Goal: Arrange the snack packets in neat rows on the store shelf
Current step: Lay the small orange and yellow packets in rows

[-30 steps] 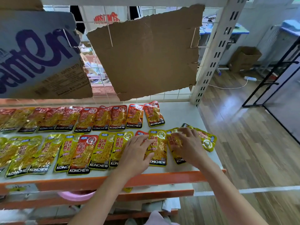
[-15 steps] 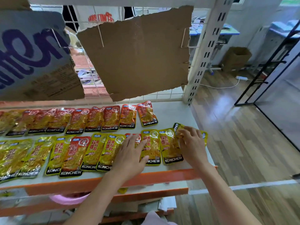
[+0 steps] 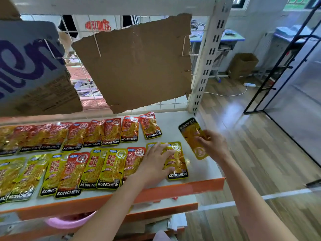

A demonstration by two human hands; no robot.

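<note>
- One loose packet [image 3: 193, 138] is pinched by the right hand [image 3: 212, 146], upside down, long axis toward 11 o'clock.
- Front row's end packet [image 3: 176, 160], at 8 o'clock, is pressed flat under the left hand [image 3: 154, 162].

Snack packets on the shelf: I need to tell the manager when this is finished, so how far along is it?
Nearly done. The back row of red packets and the front row of mostly yellow packets lie side by side. The left hand presses flat on the front row's end packet. The right hand holds one upside-down yellow packet, not yet placed.
</note>
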